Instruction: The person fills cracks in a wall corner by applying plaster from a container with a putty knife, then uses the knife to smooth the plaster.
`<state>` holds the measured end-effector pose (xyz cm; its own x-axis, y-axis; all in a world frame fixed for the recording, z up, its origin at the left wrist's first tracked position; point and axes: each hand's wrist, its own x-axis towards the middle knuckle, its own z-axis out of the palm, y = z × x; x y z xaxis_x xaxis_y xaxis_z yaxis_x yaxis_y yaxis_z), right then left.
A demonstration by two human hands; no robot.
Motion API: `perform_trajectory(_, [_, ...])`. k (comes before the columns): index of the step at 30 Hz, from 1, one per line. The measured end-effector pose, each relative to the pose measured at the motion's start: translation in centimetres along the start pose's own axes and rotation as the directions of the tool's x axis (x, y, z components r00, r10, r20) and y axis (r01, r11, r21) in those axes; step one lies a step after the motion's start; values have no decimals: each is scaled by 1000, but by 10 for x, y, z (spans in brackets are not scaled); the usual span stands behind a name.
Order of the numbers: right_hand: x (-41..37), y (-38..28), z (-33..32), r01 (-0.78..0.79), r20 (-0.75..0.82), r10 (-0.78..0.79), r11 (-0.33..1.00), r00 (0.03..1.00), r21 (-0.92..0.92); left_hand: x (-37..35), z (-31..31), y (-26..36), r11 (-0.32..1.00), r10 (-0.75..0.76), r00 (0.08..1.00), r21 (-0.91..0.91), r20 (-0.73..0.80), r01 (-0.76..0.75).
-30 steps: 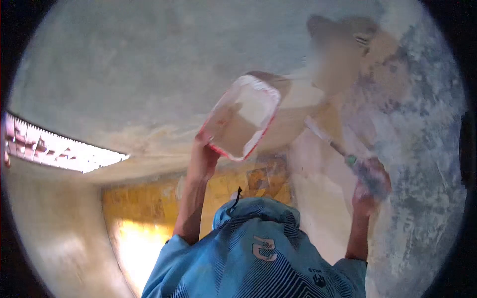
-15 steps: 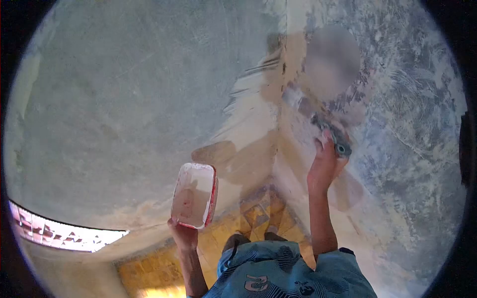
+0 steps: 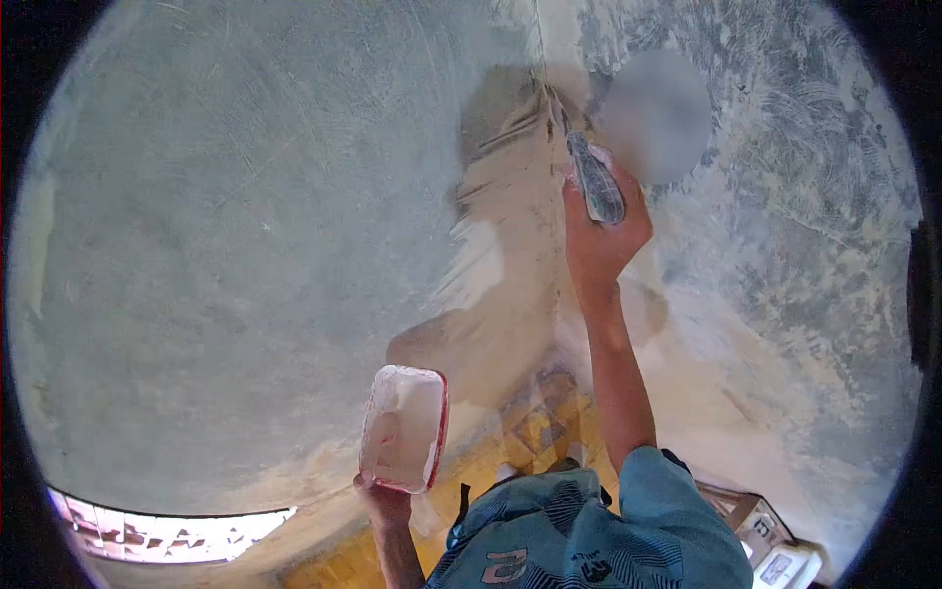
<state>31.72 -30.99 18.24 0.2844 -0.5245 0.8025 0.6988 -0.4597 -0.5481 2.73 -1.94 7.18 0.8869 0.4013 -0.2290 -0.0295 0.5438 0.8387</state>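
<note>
My right hand is wrapped round the dark handle of a putty knife, raised high in front of me. The knife's narrow blade points up and lies along the corner where two walls meet, seemingly touching it. Pale filler covers a band of wall around this corner, with streaked edges on the left side. Low on the left, my left hand grips the near end of a rectangular plastic tub with a red outer side. Whitish filler is smeared over the tub's rim and inside.
A grey plastered wall spans the left, and a patchy grey-white wall the right. Yellow patterned floor tiles show below the corner. Bright openings are at lower left. A box with white items stands at lower right.
My right hand has moved up and left with the putty knife, from the right wall to the corner. The view has shifted; the tub appears lower and slightly right, still in my left hand.
</note>
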Motion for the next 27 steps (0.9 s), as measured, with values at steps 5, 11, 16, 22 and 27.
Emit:
perform_trajectory(5, [-3, -6, 13, 64, -10, -64, 998, 998, -30, 4, -5, 4, 999, -24, 1000, 35, -12, 25])
perform_trajectory(11, [-10, -16, 33, 155, 25, -153, 986, 988, -69, 7, -9, 5, 997, -36, 999, 70, -9, 36])
perform_trajectory(16, [-25, -18, 45, 262, 106, -252, 961, 962, -92, 4, 4, 9, 998, -31, 999, 53, 25, 29])
perform_trajectory(22, [-43, -47, 35, 279, 217, -289, 957, 932, 78, 3, -4, 4, 998, -50, 999, 26, 2, 50])
perform_trajectory(27, [-32, -41, 15, 270, 62, -271, 962, 961, 28, -2, -2, 4, 998, -44, 999, -32, 31, 45])
